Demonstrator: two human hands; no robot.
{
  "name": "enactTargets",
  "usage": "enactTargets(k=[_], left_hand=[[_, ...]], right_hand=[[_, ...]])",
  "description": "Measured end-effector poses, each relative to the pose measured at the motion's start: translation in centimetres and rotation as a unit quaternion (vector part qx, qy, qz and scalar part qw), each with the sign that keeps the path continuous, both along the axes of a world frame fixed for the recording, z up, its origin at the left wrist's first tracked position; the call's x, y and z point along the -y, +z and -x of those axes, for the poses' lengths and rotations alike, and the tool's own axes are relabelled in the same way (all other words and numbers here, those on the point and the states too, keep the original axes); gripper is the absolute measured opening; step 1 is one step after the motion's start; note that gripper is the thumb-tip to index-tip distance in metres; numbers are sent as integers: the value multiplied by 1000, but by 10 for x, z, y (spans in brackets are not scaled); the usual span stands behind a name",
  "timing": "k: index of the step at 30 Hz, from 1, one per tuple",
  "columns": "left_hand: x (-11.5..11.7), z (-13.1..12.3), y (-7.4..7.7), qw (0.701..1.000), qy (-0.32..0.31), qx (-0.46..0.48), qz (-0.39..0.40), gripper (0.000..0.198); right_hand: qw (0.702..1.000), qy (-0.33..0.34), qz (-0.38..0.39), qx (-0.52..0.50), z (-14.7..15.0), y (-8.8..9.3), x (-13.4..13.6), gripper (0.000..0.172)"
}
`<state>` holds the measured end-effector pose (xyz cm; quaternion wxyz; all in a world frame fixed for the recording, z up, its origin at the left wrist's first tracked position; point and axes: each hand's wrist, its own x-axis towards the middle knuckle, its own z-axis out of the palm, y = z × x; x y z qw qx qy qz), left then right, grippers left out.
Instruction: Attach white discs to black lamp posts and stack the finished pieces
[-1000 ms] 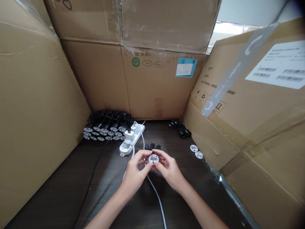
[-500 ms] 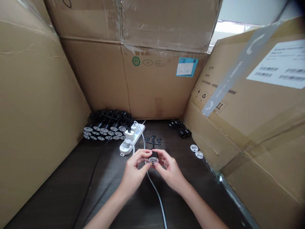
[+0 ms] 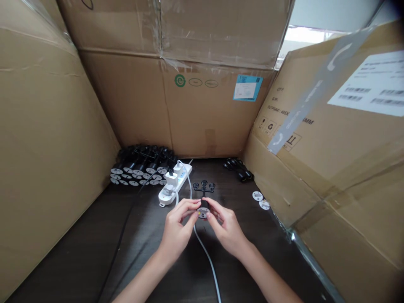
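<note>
Both my hands meet over the dark table and pinch one small black device with a round grey-white face. My left hand grips its left side with thumb and forefinger. My right hand grips its right side. A black stem with three small knobs sticks out of the device away from me. A white cable runs under my hands toward me.
A white power strip with plugged-in adapters lies behind my hands. Several black devices with round white faces are piled at the back left. More black parts and two white discs lie at right. Cardboard boxes wall in the table.
The device has been tilted in my fingers: its white face now points more toward me and downward, and the knobbed stem has come into view beyond it. My hands stayed in place.
</note>
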<state>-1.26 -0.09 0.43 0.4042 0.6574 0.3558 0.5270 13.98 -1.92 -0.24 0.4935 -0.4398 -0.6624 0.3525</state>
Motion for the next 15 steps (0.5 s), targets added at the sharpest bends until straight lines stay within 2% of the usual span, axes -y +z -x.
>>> enactTargets(k=[9, 15], left_hand=[[6, -3, -2, 999, 13, -35, -31, 10], [4, -2, -1, 997, 11, -52, -48, 21]], right_hand=[[989, -50, -108, 84, -1, 7, 1, 40], [991, -49, -101, 76, 1, 3, 0, 40]])
